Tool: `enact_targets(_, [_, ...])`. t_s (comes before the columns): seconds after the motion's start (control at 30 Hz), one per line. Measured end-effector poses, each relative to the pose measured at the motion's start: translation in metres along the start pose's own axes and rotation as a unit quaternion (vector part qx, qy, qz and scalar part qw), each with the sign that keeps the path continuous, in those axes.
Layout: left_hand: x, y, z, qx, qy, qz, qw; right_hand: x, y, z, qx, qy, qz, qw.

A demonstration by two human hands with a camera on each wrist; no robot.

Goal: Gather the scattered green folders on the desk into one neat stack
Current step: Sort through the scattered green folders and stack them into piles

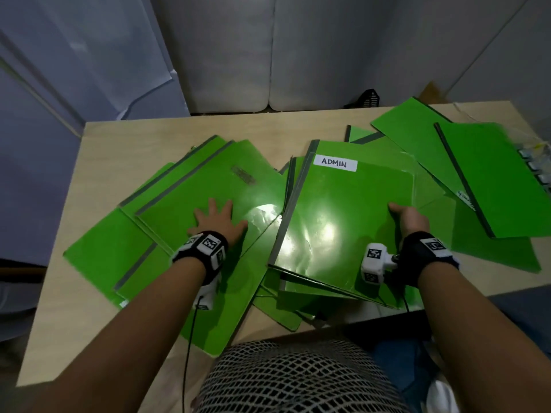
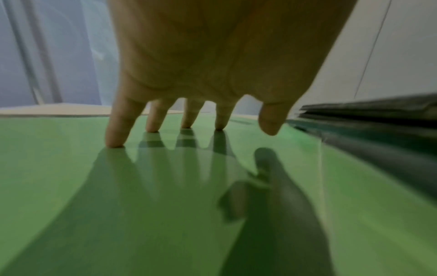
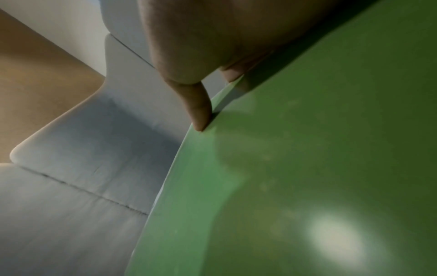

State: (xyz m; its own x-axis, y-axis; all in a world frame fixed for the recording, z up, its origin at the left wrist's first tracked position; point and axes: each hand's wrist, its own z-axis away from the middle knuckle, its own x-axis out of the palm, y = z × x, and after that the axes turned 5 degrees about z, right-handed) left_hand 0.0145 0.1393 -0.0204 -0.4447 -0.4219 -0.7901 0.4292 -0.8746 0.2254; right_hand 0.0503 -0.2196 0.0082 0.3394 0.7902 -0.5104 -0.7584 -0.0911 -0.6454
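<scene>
Several green folders lie scattered over the wooden desk. My left hand lies flat with spread fingers on the top folder of the left pile; its fingertips press the glossy green cover. My right hand grips the right edge of the folder labelled ADMIN, which is lifted off the pile beneath it. In the right wrist view the thumb lies on the green cover and the fingers are hidden under it. More folders lie at the far right.
Grey cushions stand behind the desk. A black object sits past the far edge. Small items lie at the right rim. Bare desk shows at the far left and back. Folders overhang the near edge by my body.
</scene>
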Motion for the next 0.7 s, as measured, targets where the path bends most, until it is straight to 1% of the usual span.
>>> enact_targets(0.07, [-0.009, 0.005, -0.002, 0.011, 0.032, 0.000, 0.999, 0.006, 0.000, 0.001, -0.004, 0.006, 0.005, 1.000])
enact_targets(0.13, [-0.030, -0.004, -0.018, 0.005, 0.071, 0.015, 0.997, 0.013, 0.001, 0.001, -0.003, 0.011, 0.015, 1.000])
enact_targets(0.23, [-0.070, -0.031, -0.053, -0.043, 0.097, 0.009, 0.994, 0.019, 0.005, 0.000, 0.005, 0.017, 0.025, 1.000])
enact_targets(0.3, [-0.089, -0.046, -0.070, -0.078, 0.086, -0.012, 0.993, 0.021, 0.008, -0.001, 0.010, 0.012, 0.018, 1.000])
enact_targets(0.37, [-0.096, -0.054, -0.082, -0.086, 0.062, -0.023, 0.994, 0.022, 0.011, -0.002, 0.018, 0.005, 0.007, 1.000])
enact_targets(0.5, [-0.095, -0.056, -0.088, -0.075, 0.007, 0.083, 0.994, 0.025, 0.015, 0.001, 0.035, 0.000, 0.006, 0.999])
enact_targets(0.57, [-0.092, -0.050, -0.085, -0.061, -0.019, 0.102, 0.993, 0.027, 0.016, 0.004, 0.043, 0.002, -0.001, 0.999])
enact_targets(0.7, [-0.075, -0.030, -0.072, -0.016, -0.009, 0.111, 0.994, 0.031, 0.021, 0.004, 0.069, 0.005, -0.007, 0.998])
